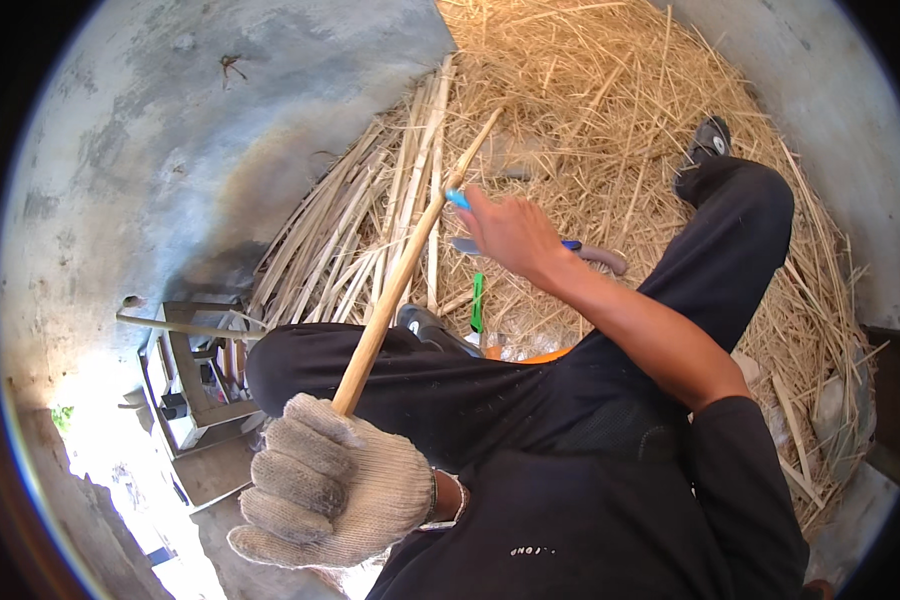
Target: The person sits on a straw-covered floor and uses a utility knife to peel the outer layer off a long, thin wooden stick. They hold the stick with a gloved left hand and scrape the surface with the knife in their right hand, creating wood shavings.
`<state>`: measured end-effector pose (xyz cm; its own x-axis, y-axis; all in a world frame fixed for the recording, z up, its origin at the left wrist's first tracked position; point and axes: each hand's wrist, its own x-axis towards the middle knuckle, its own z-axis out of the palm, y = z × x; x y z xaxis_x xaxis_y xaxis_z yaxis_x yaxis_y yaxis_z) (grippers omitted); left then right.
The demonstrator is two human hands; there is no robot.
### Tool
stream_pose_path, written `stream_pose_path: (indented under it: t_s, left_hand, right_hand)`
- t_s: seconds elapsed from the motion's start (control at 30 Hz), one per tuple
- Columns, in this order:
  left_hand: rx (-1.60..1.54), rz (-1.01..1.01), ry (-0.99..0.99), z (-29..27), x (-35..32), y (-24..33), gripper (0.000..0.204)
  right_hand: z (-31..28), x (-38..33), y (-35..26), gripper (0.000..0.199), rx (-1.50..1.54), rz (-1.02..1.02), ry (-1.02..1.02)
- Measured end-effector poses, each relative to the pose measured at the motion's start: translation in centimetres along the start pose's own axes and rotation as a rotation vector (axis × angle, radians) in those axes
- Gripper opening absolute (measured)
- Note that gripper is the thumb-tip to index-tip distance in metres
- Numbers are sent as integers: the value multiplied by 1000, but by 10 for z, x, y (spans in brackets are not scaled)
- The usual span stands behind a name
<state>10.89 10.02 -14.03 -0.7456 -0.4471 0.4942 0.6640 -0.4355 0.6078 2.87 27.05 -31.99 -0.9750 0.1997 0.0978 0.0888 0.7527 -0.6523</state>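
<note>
My left hand (335, 485), in a worn grey-white knit glove, is closed round the lower end of a long, peeled wooden stick (395, 285). The stick slants up and away to a thin, slightly crooked far end. My bare right hand (515, 232) is closed on a small light-blue tool (457, 199), which meets the stick on its upper half; its blade, if any, is hidden. Just beyond that hand lies a tool with a brown curved handle (602, 259) and a blue collar, partly covered by the hand. A green utility knife (478, 303) rests on the floor between my legs.
Loose straw and shavings (600, 110) cover the floor ahead and to the right. Long split strips (355, 210) lean in a pile by the grey wall (200, 130). A wooden frame or stool (205, 385) stands at left. An orange object (545, 356) shows near my leg.
</note>
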Motion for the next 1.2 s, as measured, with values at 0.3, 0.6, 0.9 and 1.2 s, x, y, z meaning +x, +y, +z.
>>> stream_pose_path:
  t_s: [0.3,0.6,0.9,1.2]
  left_hand:
    - [-7,-83,-222,-25,-1,8,40]
    - [330,259,231,10,9,-23,58]
    - [274,227,150,8,8,-17,57]
    - [290,191,84,7,0,-15,57]
  right_hand:
    - [18,16,65,33,-129,182,-98]
    - [-26,-18,-16,32,336,-10,-31]
    - [-38,-44,-57,25,207,-102,-99]
    - [-41,-42,-49,23,277,-111,-109]
